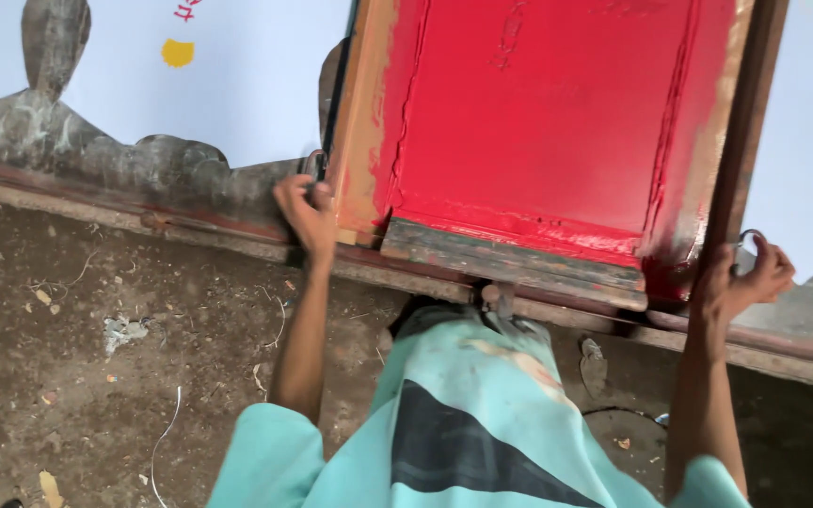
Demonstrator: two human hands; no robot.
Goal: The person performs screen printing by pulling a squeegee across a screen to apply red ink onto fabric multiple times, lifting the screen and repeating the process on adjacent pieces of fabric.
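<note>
Single head-worn view, looking steeply down from close above, facing a red-inked screen frame (548,132), dirt floor (96,376) below

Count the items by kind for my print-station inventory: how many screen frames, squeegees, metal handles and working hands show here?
Wooden screen frame coated in red ink: 1
Squeegee lying along the frame's near edge: 1
Metal handles on the frame's sides: 2, one at the left hand, one at the right hand
Hands: 2
Total: 6

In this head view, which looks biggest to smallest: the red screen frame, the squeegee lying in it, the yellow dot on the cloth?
1. Red screen frame
2. Squeegee
3. Yellow dot
</note>
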